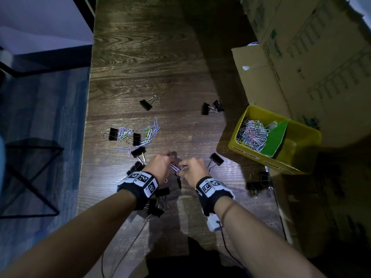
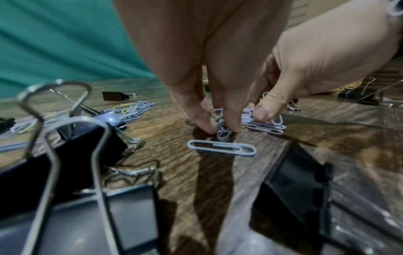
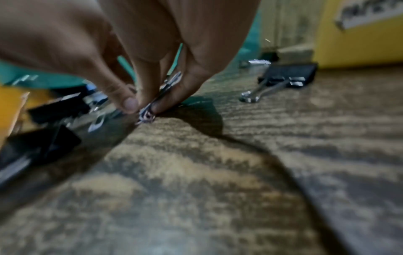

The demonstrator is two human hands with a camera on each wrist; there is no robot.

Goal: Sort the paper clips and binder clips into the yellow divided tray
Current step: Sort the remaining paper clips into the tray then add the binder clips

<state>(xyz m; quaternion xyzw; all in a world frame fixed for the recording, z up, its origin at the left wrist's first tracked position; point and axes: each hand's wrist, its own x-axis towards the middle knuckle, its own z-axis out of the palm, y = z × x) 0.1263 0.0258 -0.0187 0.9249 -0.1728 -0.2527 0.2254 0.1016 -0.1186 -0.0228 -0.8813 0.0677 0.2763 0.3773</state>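
Note:
My two hands meet low over the dark wooden table. The left hand (image 1: 160, 164) (image 2: 224, 127) pinches a small bunch of paper clips (image 2: 223, 132) against the wood. The right hand (image 1: 190, 167) (image 3: 144, 107) pinches another bunch of paper clips (image 3: 147, 114) (image 2: 266, 126) right beside it. One pale loose paper clip (image 2: 221, 147) lies just in front of the left fingers. The yellow divided tray (image 1: 301, 167) stands to the right; its left compartment holds a heap of paper clips (image 1: 252, 135) behind a green divider (image 1: 274, 140). The right compartment looks bare.
More paper clips (image 1: 144, 133) and black binder clips (image 1: 112, 134) lie scattered left of my hands. Other binder clips (image 1: 148, 104) (image 1: 212, 107) (image 1: 216, 159) (image 1: 259, 182) lie around. Cardboard boxes (image 1: 301, 57) stand behind the tray. The table's left edge drops to the floor.

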